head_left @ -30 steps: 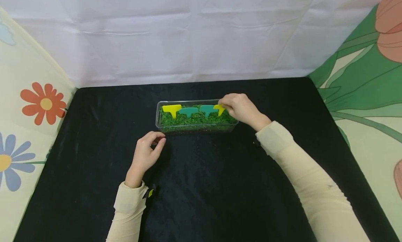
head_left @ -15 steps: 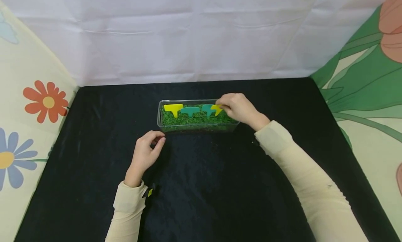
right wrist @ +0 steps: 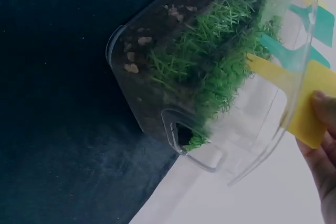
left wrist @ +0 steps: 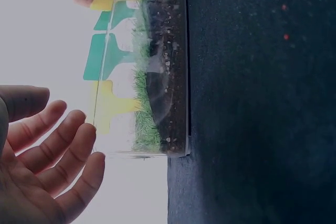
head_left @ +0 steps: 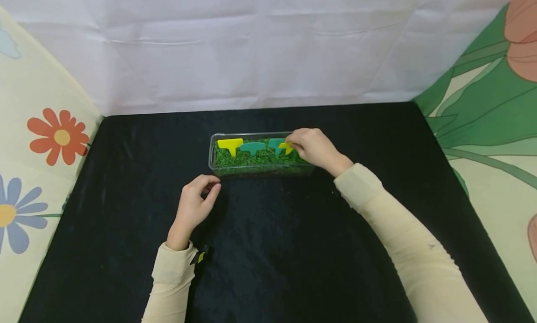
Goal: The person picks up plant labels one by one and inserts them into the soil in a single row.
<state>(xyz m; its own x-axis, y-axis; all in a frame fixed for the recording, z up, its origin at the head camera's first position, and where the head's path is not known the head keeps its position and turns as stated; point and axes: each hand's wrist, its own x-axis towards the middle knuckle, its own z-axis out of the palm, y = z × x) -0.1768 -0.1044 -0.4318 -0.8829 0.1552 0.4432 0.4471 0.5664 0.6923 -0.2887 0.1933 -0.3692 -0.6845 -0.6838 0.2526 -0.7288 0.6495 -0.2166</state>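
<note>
My right hand (head_left: 316, 148) pinches a yellow T-shaped plant label (right wrist: 310, 121) by its broad head, at the right part of a clear plastic box (head_left: 212, 155). The label's stem points down, its tip at the green grass (right wrist: 226, 72). To its left, two teal labels (head_left: 253, 147) and another yellow label (head_left: 230, 144) stand upright in a row in the grass. My left hand (head_left: 195, 202) holds nothing; it lies near the box's front left corner, fingers loosely bent. In the left wrist view, dark soil (left wrist: 170, 77) shows through the box wall beneath the grass.
The box stands on a black cloth-covered table (head_left: 268, 248), toward its back edge. Behind hangs a white cloth (head_left: 260, 48). Flower-printed panels flank both sides, with an orange flower (head_left: 62, 137) at left and large green leaves (head_left: 482, 113) at right.
Across the frames, my right hand has moved slightly left with the yellow label, and most recently a little lower. The label now overlaps the right teal one in view. My left hand has stayed put.
</note>
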